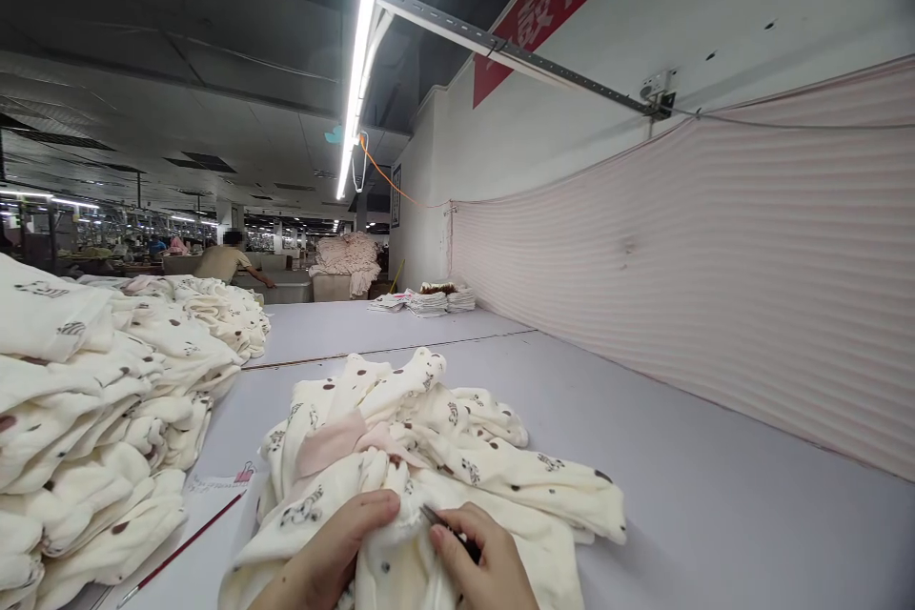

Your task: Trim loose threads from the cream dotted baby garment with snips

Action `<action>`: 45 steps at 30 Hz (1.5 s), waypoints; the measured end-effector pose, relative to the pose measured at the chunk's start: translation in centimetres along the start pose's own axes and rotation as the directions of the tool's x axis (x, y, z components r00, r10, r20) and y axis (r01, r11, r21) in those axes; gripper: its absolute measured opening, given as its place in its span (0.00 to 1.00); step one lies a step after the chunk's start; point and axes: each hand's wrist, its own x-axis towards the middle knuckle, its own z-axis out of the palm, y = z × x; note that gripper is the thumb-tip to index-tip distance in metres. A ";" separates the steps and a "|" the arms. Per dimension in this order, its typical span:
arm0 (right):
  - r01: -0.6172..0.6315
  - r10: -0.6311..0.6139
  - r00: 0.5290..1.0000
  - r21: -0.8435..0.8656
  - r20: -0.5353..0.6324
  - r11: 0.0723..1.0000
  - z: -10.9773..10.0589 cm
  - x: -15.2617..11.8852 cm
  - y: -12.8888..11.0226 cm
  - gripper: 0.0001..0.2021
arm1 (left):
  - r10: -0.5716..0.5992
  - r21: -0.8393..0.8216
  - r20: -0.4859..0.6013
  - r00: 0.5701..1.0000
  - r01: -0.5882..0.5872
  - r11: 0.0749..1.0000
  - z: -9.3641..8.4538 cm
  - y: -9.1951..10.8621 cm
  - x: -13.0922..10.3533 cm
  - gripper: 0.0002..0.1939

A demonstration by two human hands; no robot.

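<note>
Hands low at the frame's edge, left hand (pixel 335 548) pinching cream garment (pixel 429 457), right hand (pixel 482 562) gripping small snips (pixel 437 518)

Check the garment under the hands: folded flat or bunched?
Bunched. The garment lies in a crumpled heap on the table, its pink lining showing; the left hand pinches a ridge beside the right hand.

A long tube light (pixel 359 48) overhead glares white and lights the scene evenly and brightly. The ceiling (pixel 178 38) stays dim. Shadows on the table (pixel 715 515) are soft and faint. Wide-angle bending stretches the edges; the far hall behind is hazy, and detail near the hands is sharp.
</note>
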 end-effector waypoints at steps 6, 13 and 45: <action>0.011 -0.005 0.997 0.067 -0.083 0.998 0.8 0.3 1.2 0.17 | 0.029 -0.066 0.025 0.999 -0.027 0.997 0.2 -0.2 0.2 0.10; -0.013 0.015 0.995 0.026 -0.095 1.000 1.1 0.1 1.1 0.15 | 0.043 -0.023 0.056 0.997 -0.042 0.999 -0.8 -1.3 1.5 0.14; -0.127 0.318 0.917 0.582 -0.239 0.803 -2.8 -0.9 1.1 0.20 | 0.317 0.718 0.246 0.916 -0.392 0.576 3.6 -3.3 2.2 0.09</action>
